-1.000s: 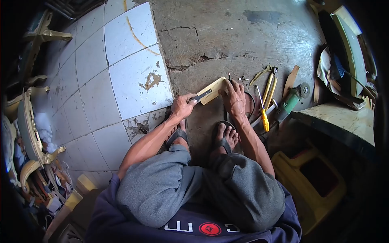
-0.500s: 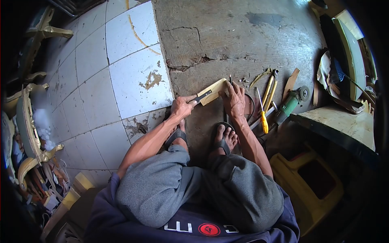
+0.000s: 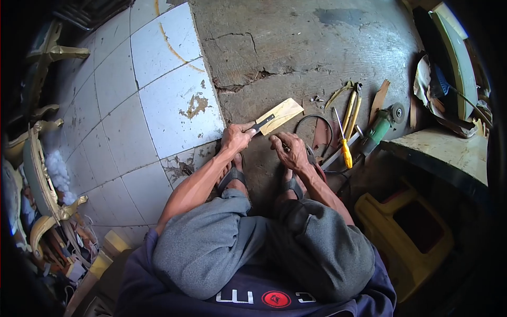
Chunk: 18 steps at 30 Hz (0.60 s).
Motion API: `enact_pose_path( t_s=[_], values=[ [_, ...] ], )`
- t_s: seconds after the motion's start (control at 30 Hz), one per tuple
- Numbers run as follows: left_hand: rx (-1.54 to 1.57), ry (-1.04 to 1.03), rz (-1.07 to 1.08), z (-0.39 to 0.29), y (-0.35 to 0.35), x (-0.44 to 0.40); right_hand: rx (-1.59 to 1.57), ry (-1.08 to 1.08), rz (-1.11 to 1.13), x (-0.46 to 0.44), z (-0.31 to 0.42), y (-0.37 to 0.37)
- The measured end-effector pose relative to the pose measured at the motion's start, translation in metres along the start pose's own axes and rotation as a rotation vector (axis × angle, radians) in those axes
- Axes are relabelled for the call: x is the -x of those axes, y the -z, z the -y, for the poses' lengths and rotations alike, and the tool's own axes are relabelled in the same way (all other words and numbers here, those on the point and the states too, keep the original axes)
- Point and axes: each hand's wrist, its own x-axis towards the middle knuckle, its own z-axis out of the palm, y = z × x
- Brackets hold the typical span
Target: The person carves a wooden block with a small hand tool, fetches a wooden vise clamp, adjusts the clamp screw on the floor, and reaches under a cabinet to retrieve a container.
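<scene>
My left hand is closed at the lower left end of a small pale wooden board. It pinches a dark flat strip with small light dots, which lies along the board's face. A thin dark curved line shows on the wood beside the strip. To the right, my right hand is apart from the board, its fingers curled together. Whatever those fingers hold is hidden or too small to make out.
On the concrete at right lie a yellow-handled screwdriver, long yellow-handled pliers or cutters, a green angle grinder, a cable and small screws. A yellow plastic stool stands lower right. Gilded furniture lines the left.
My right hand has left the board's far end and drawn back toward my foot, its fingers curling in. A thin pencil-like tip seen above it is no longer visible. My left hand keeps its hold.
</scene>
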Motion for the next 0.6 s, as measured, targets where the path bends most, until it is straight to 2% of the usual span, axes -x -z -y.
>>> enact_pose_path(
  t_s=[0.03,0.13,0.27,0.6],
  values=[
    [-0.015,-0.010,-0.012,0.003,-0.001,-0.002,-0.181,-0.116,-0.097,0.000,0.010,-0.002],
    [-0.008,-0.013,-0.017,0.002,-0.003,-0.002,-0.029,-0.035,-0.164,-0.005,0.015,0.003],
    [0.006,-0.004,-0.039,0.003,-0.004,-0.001,0.018,0.053,-0.160,-0.008,0.007,0.001],
    [-0.010,0.013,-0.013,-0.002,-0.001,0.001,-0.068,-0.062,-0.125,-0.009,0.006,-0.002]
  ],
)
